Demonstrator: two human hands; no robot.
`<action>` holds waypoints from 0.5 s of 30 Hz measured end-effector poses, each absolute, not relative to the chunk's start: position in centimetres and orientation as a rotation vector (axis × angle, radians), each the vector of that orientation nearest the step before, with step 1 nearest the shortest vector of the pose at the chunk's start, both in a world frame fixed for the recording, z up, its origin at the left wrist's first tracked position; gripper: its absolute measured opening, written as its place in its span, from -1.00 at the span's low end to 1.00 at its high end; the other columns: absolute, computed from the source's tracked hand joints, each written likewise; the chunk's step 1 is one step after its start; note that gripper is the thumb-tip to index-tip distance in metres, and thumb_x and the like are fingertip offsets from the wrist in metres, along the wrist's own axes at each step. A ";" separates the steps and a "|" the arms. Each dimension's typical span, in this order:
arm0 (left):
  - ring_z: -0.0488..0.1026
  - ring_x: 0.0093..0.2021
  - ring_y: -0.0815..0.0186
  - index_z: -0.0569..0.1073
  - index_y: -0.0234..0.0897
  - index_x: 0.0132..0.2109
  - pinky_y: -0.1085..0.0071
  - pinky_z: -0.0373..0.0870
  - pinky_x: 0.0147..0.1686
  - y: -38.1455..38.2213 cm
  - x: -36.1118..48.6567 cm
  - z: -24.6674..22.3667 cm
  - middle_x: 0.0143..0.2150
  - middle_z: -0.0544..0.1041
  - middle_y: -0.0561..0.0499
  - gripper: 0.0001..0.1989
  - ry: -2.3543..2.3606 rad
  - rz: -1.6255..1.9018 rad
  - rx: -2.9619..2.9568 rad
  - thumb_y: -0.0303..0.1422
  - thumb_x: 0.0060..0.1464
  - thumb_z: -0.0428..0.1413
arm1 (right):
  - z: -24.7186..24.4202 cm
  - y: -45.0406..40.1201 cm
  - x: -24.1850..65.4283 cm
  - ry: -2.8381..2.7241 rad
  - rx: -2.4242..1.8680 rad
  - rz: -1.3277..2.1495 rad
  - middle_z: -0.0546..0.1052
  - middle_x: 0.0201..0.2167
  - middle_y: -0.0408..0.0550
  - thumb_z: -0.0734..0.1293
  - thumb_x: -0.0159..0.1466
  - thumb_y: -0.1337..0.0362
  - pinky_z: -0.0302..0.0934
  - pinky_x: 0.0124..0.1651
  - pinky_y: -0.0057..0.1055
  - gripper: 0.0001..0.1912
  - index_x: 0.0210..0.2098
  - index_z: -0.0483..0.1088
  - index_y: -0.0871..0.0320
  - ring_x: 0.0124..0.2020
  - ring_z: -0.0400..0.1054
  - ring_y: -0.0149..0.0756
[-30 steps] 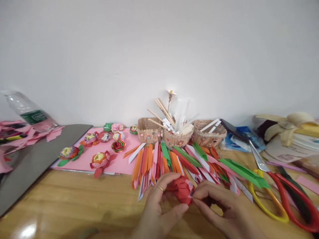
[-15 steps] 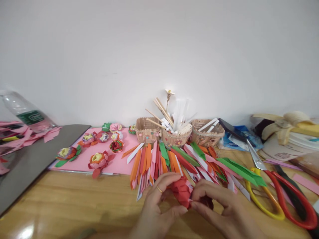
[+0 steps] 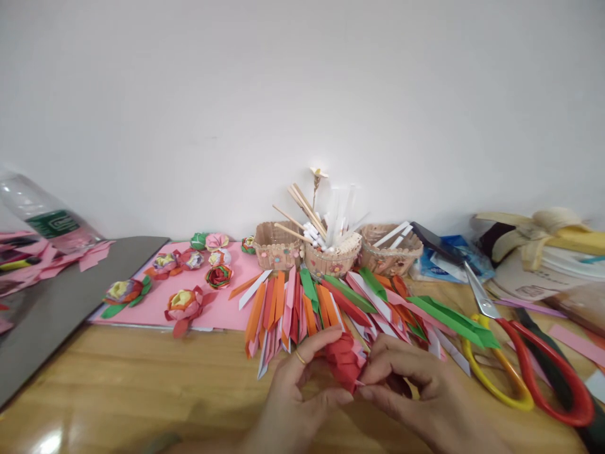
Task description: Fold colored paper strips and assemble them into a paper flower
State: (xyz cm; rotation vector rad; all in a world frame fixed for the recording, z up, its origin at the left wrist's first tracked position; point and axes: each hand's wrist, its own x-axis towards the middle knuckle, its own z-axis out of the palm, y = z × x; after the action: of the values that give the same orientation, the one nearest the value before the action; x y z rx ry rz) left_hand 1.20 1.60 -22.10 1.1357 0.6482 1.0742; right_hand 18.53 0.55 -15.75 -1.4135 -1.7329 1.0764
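Between my hands, just above the front of the wooden table, is a red folded-paper flower [image 3: 344, 360]. My left hand [image 3: 307, 384] is closed round its left side, index finger on top and thumb below; a ring shows on one finger. On the flower's right edge my right hand [image 3: 406, 384] pinches a small pale paper tip with thumb and index finger. Its other fingers curl behind, partly hidden. Right behind the flower lies a fan of folded paper strips [image 3: 278, 306] in orange, red, pink, white and green.
Finished paper flowers [image 3: 184, 306] lie on a pink sheet [image 3: 149, 309] at left. Three small baskets [image 3: 278, 246] stand along the wall. Scissors [image 3: 520, 340] with red and yellow handles and a banana peel [image 3: 534, 230] are at right. A bottle [image 3: 51, 217] leans at far left.
Both hands stay on the red paper flower, with the right thumb and finger shifting slightly at its edge. The whole view has moved a little.
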 end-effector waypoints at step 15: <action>0.45 -0.14 0.31 0.44 -0.03 -0.02 0.38 0.36 -0.11 1.9 1.1 -21.5 -0.10 0.53 0.02 -0.54 0.656 0.963 0.965 -0.36 -0.13 0.29 | -15.5 0.7 18.5 -1.886 -1.289 1.006 0.48 -0.50 -0.12 0.31 0.21 0.14 0.27 -0.45 -0.51 -0.77 -0.49 0.53 0.06 -0.46 0.39 -0.36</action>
State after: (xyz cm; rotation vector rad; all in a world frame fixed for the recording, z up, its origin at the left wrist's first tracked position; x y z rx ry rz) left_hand 1.13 1.87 -21.47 0.9650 0.6556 0.9633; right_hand 18.53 0.75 -15.53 -1.2890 -1.8855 1.0062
